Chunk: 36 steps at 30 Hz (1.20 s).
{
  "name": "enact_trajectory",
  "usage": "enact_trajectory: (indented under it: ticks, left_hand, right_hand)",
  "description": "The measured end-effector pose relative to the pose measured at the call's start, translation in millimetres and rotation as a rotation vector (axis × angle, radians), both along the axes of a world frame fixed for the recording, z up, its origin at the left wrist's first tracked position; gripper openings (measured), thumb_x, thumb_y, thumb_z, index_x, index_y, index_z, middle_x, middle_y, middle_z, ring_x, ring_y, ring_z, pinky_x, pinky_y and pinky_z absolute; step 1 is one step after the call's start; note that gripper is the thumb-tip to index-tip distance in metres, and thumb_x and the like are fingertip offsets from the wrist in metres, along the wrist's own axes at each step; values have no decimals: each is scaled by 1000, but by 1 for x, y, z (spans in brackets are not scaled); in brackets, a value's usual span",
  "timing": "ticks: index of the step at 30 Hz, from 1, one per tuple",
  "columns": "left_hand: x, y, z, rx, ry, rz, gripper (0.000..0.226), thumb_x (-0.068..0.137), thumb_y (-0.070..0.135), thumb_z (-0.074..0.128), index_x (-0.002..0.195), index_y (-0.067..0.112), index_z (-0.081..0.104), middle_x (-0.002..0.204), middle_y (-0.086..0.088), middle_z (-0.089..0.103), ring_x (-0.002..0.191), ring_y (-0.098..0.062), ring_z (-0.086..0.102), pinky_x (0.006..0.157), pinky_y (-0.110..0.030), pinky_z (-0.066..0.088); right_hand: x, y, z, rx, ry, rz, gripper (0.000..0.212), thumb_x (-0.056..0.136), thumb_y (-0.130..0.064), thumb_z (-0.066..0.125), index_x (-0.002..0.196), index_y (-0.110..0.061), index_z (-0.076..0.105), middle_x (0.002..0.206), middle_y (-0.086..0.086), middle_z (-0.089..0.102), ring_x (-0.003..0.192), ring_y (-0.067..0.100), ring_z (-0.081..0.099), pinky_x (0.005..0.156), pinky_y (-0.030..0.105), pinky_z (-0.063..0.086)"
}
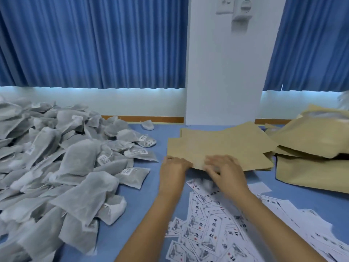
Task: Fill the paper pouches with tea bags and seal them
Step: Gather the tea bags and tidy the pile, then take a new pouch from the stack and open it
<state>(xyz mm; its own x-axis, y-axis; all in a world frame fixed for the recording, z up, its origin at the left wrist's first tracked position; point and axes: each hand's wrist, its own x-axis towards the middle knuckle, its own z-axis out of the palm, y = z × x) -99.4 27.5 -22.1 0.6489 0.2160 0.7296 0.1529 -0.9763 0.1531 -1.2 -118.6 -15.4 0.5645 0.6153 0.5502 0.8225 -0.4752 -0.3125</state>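
A stack of flat brown paper pouches (222,146) lies on the blue table, just beyond my hands. My left hand (174,167) grips the stack's near left corner. My right hand (224,169) rests on the near edge with its fingers spread on the top pouch, picking at it. A big heap of grey tea bags (62,167) with white tags covers the left side of the table.
Filled brown pouches (311,148) are piled at the right. Printed white labels (213,229) lie scattered under my forearms. A white pillar (226,72) and blue curtains (94,44) stand behind the blue table (147,195).
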Motion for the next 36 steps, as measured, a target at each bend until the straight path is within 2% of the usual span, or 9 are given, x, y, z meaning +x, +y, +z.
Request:
enact_trajectory:
  ticks: [4, 7, 9, 13, 16, 21, 32, 34, 36]
  left_hand:
    - [-37, 17, -12, -289, -448, -58, 23, 73, -7, 66, 75, 14, 75, 78, 8, 71, 87, 20, 50, 93, -37, 38]
    - [-48, 25, -10, -346, -398, -50, 37, 77, -16, 62, 74, 20, 71, 85, 16, 69, 85, 5, 60, 114, -40, 15]
    - [-52, 24, -6, -382, -302, 17, 45, 71, -18, 60, 70, 26, 69, 93, 18, 67, 108, -8, 60, 114, -40, 0]
    - [-39, -13, -5, -224, 58, 64, 41, 78, 2, 61, 103, 32, 71, 131, 16, 51, 140, -21, 26, 113, -49, 2]
    - [-27, -60, 4, -711, -12, -361, 39, 89, 17, 65, 127, 21, 60, 132, 6, 56, 126, -10, 47, 107, -42, 38]
    - [-30, -68, 5, -1068, -153, -488, 32, 83, 14, 72, 111, 29, 69, 112, 12, 69, 110, 1, 60, 85, -13, 48]
    - [-31, -68, 5, -1087, -169, -444, 25, 85, 7, 67, 110, 12, 71, 109, 4, 71, 109, -8, 63, 98, -32, 48]
    - [-30, -81, 4, -995, -206, -368, 21, 85, 5, 65, 100, 19, 69, 107, 9, 70, 104, 1, 62, 90, -17, 48]
    - [-28, -92, 3, -909, -210, -303, 19, 87, 5, 62, 79, 22, 59, 115, 7, 67, 105, 1, 62, 86, -16, 49]
  right_hand:
    - [7, -55, 2, 307, 416, -463, 42, 89, -36, 60, 121, -8, 59, 130, 10, 56, 119, 29, 48, 101, 45, 38]
    - [12, -73, -2, 486, 1167, -273, 46, 90, -21, 63, 129, 0, 50, 128, 14, 57, 110, 28, 54, 93, 43, 44]
    - [8, -78, -3, 649, 1487, -85, 36, 93, -4, 55, 128, 2, 52, 124, 17, 61, 105, 30, 59, 86, 41, 48]
    - [-16, -61, -3, 663, 1059, -138, 46, 95, 4, 40, 131, -21, 51, 124, 7, 61, 102, 25, 61, 90, 43, 50]
    - [-55, -39, -1, 647, 960, 175, 63, 94, 10, 34, 136, -35, 46, 124, -6, 60, 97, 9, 67, 80, 35, 57]
    - [-73, -28, -4, 576, 1012, 508, 69, 90, 12, 51, 135, -40, 37, 131, -29, 46, 122, -8, 46, 84, 10, 46]
    - [-70, -31, -6, 641, 1034, 479, 39, 91, -26, 57, 126, -42, 53, 122, -21, 63, 112, -2, 59, 88, 19, 45]
    - [-73, -31, -6, 573, 896, 393, 31, 99, -21, 46, 123, -40, 55, 109, -25, 67, 104, -4, 61, 87, 17, 47]
    - [-77, -32, -7, 515, 712, 315, 26, 102, -17, 38, 112, -33, 55, 81, -19, 69, 72, 1, 63, 64, 19, 48]
